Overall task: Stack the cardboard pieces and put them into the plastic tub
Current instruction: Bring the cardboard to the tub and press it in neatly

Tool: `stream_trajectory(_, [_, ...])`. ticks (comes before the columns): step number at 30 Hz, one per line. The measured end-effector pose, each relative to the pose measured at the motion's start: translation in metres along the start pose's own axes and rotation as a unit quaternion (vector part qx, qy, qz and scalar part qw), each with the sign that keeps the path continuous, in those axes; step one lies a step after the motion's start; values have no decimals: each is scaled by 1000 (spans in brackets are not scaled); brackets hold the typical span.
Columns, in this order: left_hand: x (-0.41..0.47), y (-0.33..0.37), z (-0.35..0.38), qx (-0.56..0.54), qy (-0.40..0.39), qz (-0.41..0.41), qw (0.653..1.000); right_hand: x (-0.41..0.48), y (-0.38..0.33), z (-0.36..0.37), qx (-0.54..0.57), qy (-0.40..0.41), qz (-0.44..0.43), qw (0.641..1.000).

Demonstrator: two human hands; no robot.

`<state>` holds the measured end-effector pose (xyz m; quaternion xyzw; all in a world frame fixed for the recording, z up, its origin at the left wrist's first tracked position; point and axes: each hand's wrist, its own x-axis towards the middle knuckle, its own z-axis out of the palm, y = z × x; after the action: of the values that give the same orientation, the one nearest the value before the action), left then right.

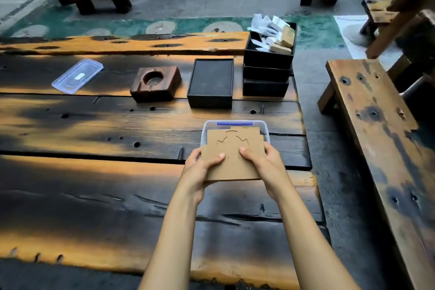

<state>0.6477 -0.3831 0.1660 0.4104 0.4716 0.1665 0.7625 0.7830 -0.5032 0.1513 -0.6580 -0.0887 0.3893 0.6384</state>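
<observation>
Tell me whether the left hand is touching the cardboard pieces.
Touching. The head view shows the left hand gripping the cardboard pieces at their left edge, thumb lying on the top sheet.

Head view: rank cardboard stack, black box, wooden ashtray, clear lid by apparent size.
1. cardboard stack, though nearest the camera.
2. black box.
3. wooden ashtray and clear lid: too alike to rank.

matt brown cardboard pieces (234,155) – clear glossy plastic tub (265,128) – rough charred-wood table (94,190)

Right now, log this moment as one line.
left hand, right hand: grip cardboard stack | stack: over plastic tub rim, not inside | lid: off, far left
</observation>
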Motion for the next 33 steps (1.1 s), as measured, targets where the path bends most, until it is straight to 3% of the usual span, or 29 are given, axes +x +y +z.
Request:
stream_trajectory(9, [104,4,24,60,32,-19,997,75,11,-23,-181,55,37,981])
stream_trajectory(16, [175,-9,37,77,50,-56,994,127,27,-38,-296,83,86,948])
stream_trajectory(29, [232,-53,67,84,54,-82,992,162,59,-33,-478,95,90,869])
stream_trajectory(31, [237,-60,72,115,59,-74,989,165,63,-32,-495,97,87,859])
stream_trajectory(33, [240,-66,76,213,77,-56,972,166,65,-31,-509,97,82,851])
